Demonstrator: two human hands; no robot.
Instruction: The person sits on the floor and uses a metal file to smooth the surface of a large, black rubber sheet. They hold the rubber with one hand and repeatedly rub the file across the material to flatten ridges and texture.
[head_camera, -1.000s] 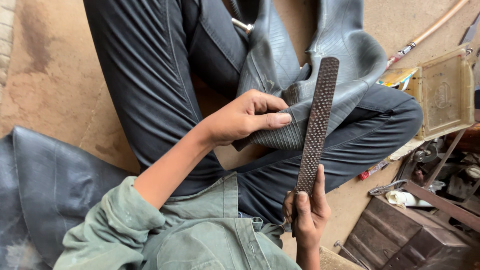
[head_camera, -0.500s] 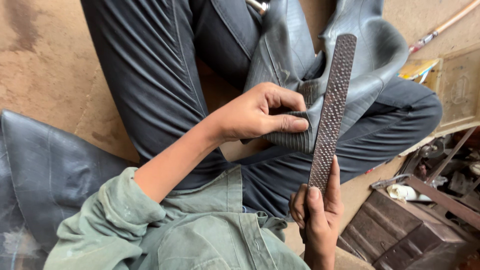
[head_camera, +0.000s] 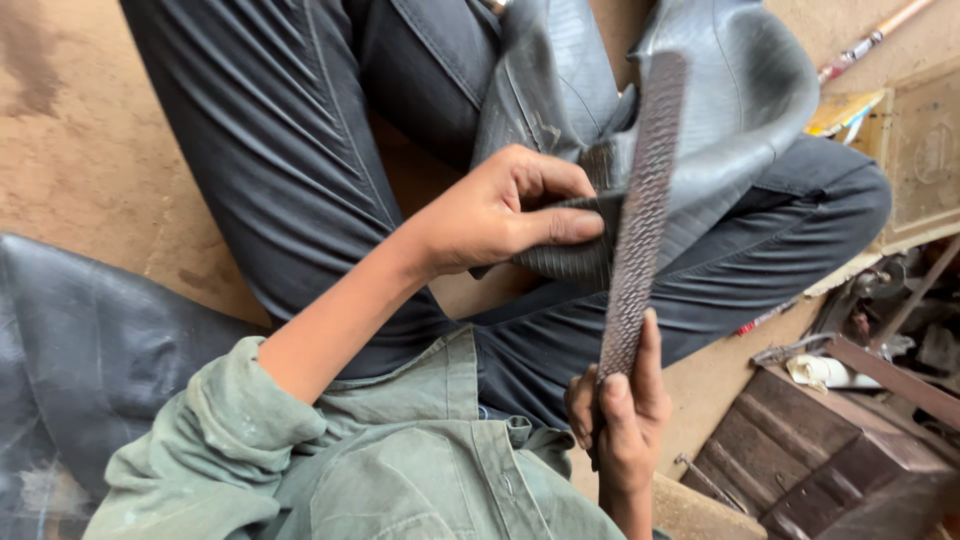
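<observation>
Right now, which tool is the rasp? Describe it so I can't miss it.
Find the black rubber inner tube draped over the person's dark trousers. Lying across its pinched fold is the rasp: a long flat metal bar, gripped at its lower end by the right hand, alone in being covered with small teeth.

I look down on a bare, sandy-brown floor (head_camera: 90, 130), dusty and marked with darker stains toward the upper left. A dark rubber sheet (head_camera: 90, 350) lies flat across the lower left. At the upper right a thin orange hose (head_camera: 870, 38) runs diagonally over the ground, near a shallow tan tray (head_camera: 925, 165). Lower right, I see a rusty brown metal box (head_camera: 820, 465) with ridged sides, an angled iron bar (head_camera: 890, 375) above it and greasy scrap beside that. The light is soft, even daylight.
</observation>
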